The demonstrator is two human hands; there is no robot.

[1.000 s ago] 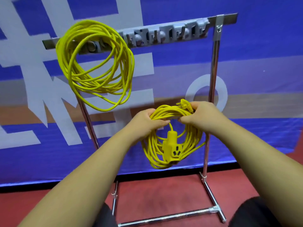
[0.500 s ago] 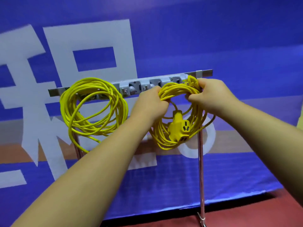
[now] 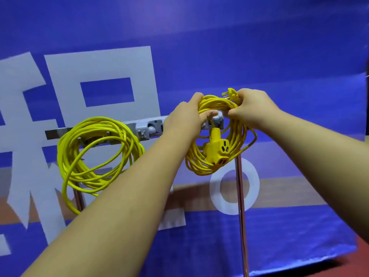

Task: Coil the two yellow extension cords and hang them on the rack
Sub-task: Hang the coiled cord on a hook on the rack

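One coiled yellow extension cord (image 3: 95,154) hangs on the left part of the rack's grey hook bar (image 3: 145,128). A second yellow coil (image 3: 233,140) is held up at the bar's right end, its top just above the bar. My left hand (image 3: 183,118) grips the coil's top on the left side. My right hand (image 3: 251,108) grips it on the right, with the plug (image 3: 231,93) sticking up beside the fingers. The yellow socket block (image 3: 216,150) dangles inside the coil. The bar's right end is hidden behind hands and cord.
The rack's right metal post (image 3: 241,206) runs down below the held coil, and its left post (image 3: 78,196) shows behind the hung cord. A blue banner with large white characters (image 3: 259,47) fills the background. A strip of red floor (image 3: 361,254) shows at bottom right.
Both hands lifted the second coil from waist height up to the rack bar's right end, and now a little above it. The view tilted upward. The first coil has stayed on its hook.
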